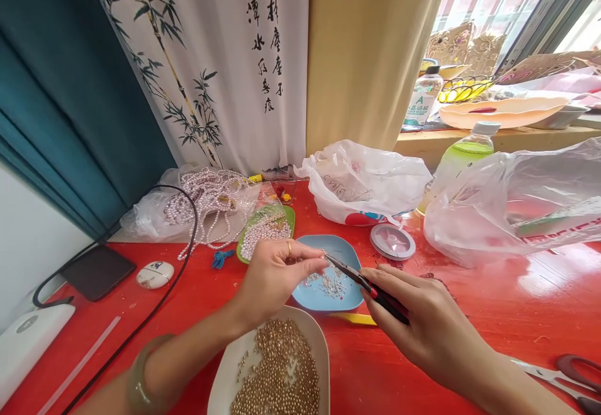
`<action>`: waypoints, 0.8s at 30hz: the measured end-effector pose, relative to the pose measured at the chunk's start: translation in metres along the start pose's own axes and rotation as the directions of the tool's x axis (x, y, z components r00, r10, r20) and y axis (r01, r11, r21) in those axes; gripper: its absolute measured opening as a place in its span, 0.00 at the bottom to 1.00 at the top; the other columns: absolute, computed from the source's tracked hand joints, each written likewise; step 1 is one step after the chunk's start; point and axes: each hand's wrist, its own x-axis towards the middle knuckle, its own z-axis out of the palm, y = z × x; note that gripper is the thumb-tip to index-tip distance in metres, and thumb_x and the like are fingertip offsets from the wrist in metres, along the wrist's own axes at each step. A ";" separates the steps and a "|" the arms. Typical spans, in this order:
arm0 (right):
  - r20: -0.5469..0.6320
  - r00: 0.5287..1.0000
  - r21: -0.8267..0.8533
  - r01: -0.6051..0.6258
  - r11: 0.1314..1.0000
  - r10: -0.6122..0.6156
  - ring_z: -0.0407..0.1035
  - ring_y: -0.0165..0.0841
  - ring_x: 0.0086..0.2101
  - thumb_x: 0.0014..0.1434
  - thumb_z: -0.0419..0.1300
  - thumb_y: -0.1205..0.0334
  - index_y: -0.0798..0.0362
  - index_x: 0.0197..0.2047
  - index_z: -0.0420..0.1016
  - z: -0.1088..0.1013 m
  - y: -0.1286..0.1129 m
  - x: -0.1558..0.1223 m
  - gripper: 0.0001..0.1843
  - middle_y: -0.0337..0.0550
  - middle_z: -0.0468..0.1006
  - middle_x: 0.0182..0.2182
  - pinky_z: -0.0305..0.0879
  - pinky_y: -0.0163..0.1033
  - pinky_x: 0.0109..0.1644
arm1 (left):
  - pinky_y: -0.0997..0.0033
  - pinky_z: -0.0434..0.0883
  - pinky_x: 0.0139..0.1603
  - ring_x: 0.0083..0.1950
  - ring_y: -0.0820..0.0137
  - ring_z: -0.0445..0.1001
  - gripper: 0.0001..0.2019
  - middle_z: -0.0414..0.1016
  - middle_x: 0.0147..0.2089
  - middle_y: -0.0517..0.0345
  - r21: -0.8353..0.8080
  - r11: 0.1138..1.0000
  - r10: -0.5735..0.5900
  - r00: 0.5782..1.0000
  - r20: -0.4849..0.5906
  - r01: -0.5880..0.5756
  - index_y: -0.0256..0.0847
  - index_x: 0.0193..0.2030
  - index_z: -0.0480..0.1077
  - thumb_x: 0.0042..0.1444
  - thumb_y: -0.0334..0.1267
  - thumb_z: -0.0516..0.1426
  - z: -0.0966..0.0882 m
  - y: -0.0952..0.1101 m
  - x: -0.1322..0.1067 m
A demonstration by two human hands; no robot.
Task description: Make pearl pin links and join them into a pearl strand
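Observation:
My right hand is wrapped round a pair of pliers with black-and-red handles, their jaws pointing left. At the jaw tips, my left hand pinches something too small to make out between thumb and forefinger. Both hands are above a blue plate with small metal pins scattered in it. Below my left wrist stands a cream tray of gold beads. Behind the left hand, a green tray holds pale pink beads.
Strings of pink beads lie in plastic at the back left. A black cable loops past a white mouse and a phone. Plastic bags, a spool and a bottle are rightward; scissors lie front right.

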 end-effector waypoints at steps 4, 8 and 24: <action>-0.037 0.999 -0.033 0.020 0.999 -0.021 0.67 0.29 0.24 0.55 0.47 0.67 0.54 0.34 0.70 0.001 -0.002 -0.001 0.11 0.43 0.74 0.26 0.62 0.32 0.25 | 0.73 0.73 0.28 0.26 0.70 0.74 0.03 0.77 0.24 0.55 -0.066 0.998 -0.008 1.000 -0.009 0.008 0.36 0.25 0.75 0.43 0.33 0.60 0.002 -0.001 -0.002; -0.081 0.996 -0.054 0.040 0.998 -0.044 0.68 0.30 0.24 0.55 0.47 0.67 0.55 0.36 0.71 0.002 -0.003 -0.002 0.12 0.44 0.75 0.26 0.62 0.32 0.24 | 0.73 0.73 0.28 0.25 0.70 0.74 0.04 0.76 0.22 0.56 -0.083 0.996 -0.014 0.999 -0.029 0.012 0.36 0.25 0.75 0.42 0.34 0.61 0.004 0.000 -0.002; -0.085 0.976 -0.243 0.177 0.954 -0.203 0.68 0.31 0.23 0.56 0.47 0.67 0.60 0.40 0.69 0.004 0.009 -0.004 0.12 0.47 0.73 0.26 0.62 0.33 0.22 | 0.78 0.69 0.27 0.25 0.75 0.72 0.03 0.76 0.23 0.59 -0.045 0.998 -0.048 0.998 0.030 0.049 0.38 0.24 0.74 0.44 0.34 0.59 0.002 0.004 -0.005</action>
